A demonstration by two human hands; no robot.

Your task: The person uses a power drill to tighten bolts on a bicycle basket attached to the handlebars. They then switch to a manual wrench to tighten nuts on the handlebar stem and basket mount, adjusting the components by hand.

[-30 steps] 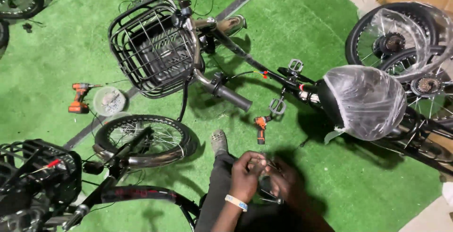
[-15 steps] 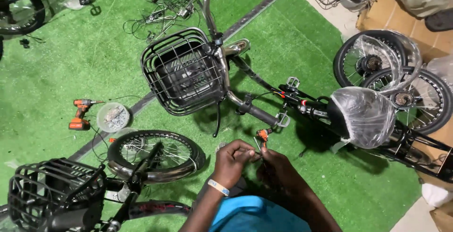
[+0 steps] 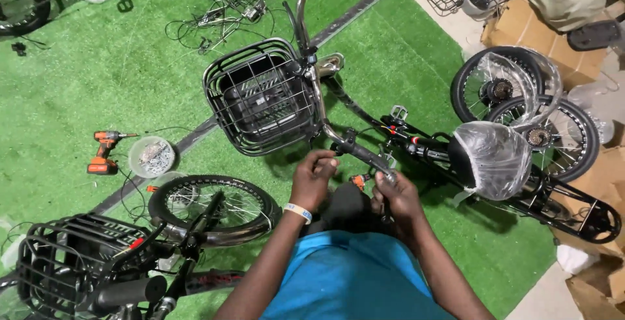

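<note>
Left hand [image 3: 315, 175] and right hand [image 3: 394, 190] both clamped on handlebar [image 3: 355, 151], just right of black wire basket [image 3: 263, 95]. Plastic-wrapped saddle [image 3: 493, 158] farther right; brown cardboard boxes [image 3: 521, 24] beyond.

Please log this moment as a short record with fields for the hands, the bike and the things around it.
left hand: closed on the handlebar near its stem
right hand: closed on the handlebar's near end
front basket: black wire, mounted ahead of the bar
saddle: wrapped in clear plastic
floor: green turf mat
drill: orange, lying beside a clear tub of screws
</note>
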